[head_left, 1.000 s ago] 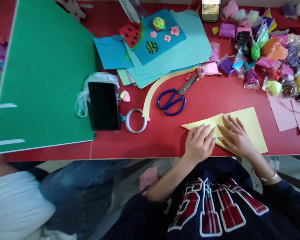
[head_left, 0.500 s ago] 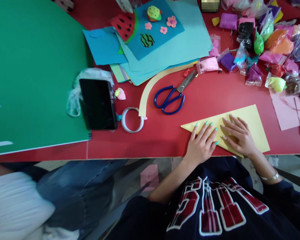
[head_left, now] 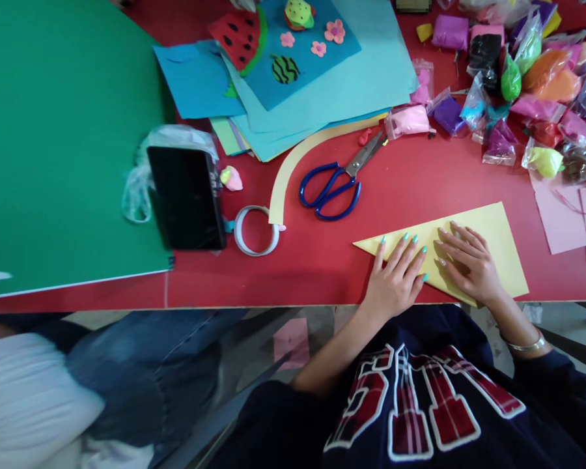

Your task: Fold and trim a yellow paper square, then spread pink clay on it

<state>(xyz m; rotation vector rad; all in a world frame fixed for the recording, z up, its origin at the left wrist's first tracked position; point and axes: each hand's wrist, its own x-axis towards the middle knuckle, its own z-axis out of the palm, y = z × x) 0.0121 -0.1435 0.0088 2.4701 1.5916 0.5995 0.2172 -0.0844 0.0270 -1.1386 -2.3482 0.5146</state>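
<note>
A folded sheet of yellow paper (head_left: 493, 228) lies at the front edge of the red table, its narrow point toward the left. My left hand (head_left: 393, 280) rests flat on the paper's left part, fingers spread. Just right of it, my right hand (head_left: 471, 264) also lies on the paper with its fingers apart. Up and left of the paper are scissors with blue handles (head_left: 332, 189), their blades parted a little. A curved cream paper strip (head_left: 286, 169) runs beside them, its lower end at a roll of tape (head_left: 241, 241).
A black phone (head_left: 185, 198) leans near a green board (head_left: 68, 156) on the left. Blue sheets (head_left: 371, 65) with clay shapes lie at the back. Bagged coloured clay (head_left: 547, 78) and pink paper (head_left: 561, 218) are at the right. Another person (head_left: 29, 397) sits at the left.
The camera view has shifted slightly, so the table items sit a little higher and the left ones further left. Both hands remain on the yellow paper in nearly the same pose.
</note>
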